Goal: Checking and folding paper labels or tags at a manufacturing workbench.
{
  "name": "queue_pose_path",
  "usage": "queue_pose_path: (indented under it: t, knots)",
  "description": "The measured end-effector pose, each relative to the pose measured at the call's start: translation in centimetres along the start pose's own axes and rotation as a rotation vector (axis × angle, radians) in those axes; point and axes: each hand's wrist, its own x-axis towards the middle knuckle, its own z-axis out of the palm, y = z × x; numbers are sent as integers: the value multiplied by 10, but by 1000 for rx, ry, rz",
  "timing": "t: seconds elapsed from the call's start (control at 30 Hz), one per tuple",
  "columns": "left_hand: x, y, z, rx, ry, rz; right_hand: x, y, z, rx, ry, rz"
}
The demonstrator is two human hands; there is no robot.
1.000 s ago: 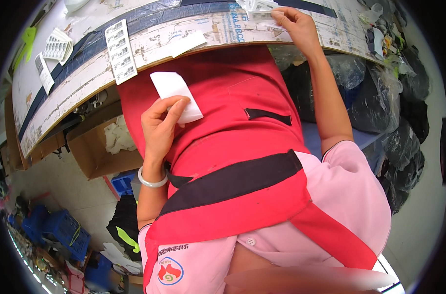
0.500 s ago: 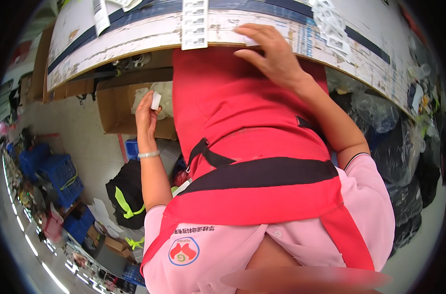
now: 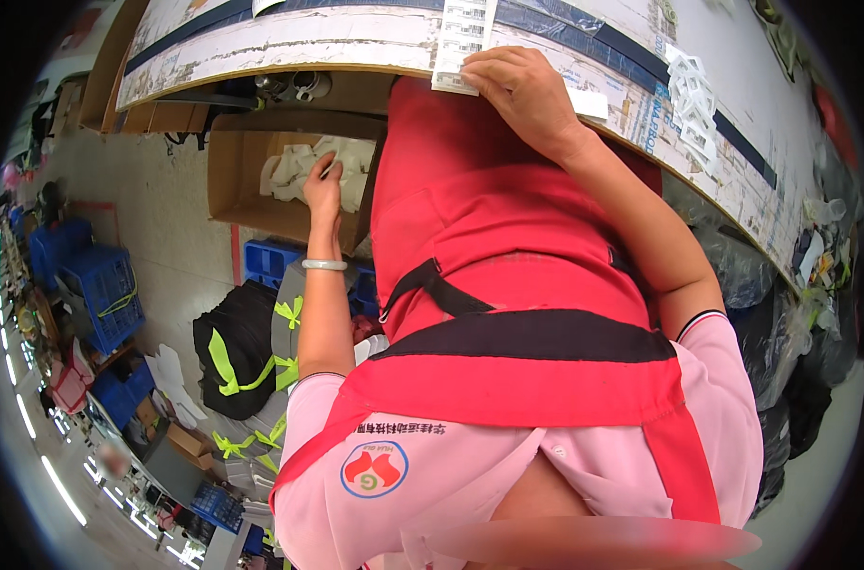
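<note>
My left hand (image 3: pixel 323 188) is over a cardboard box (image 3: pixel 234 180) below the table edge, its fingers slightly bent and a dark gap beside the thumb. No paper shows in it. Soft-looking white pieces (image 3: pixel 289 173) lie in the box under and around that hand. At the table's front edge, my right hand (image 3: pixel 527 100) has its thumb and fingertips closed on the right side of a white label strip (image 3: pixel 462 43) with printed rows. Part of the strip's lower end is behind the fingertips. A small blank white strip (image 3: pixel 588 103) lies on the table beside this hand.
The worn white table (image 3: pixel 356 47) has dark tape bands along it. A heap of white paper pieces (image 3: pixel 693 104) lies to its right. Clear plastic bags (image 3: pixel 736 242) stand below at the right. Blue crates (image 3: pixel 104 294) and a black bundle with lime ties (image 3: pixel 237 351) are at the left.
My left hand has moved from beside the box to over it, and its small white paper is out of sight. My right hand, formerly over a white piece, now grips the label strip.
</note>
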Motion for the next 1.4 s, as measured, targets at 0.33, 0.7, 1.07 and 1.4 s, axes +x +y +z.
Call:
queue_pose_path:
  t: [0.33, 0.7, 1.07, 1.4]
  knots:
    - [-80, 181, 85, -598, -730, -97, -36, -80, -28, 331, -238, -148]
    - [-119, 195, 93, -359, -883, 102, -41, -39, -65, 717, -134, 640]
    - [-117, 201, 101, -417, -843, 107, -41, -42, -83, 888, -251, 683]
    - [-110, 196, 108, -492, -907, 12, -39, -30, -88, 959, -350, 733]
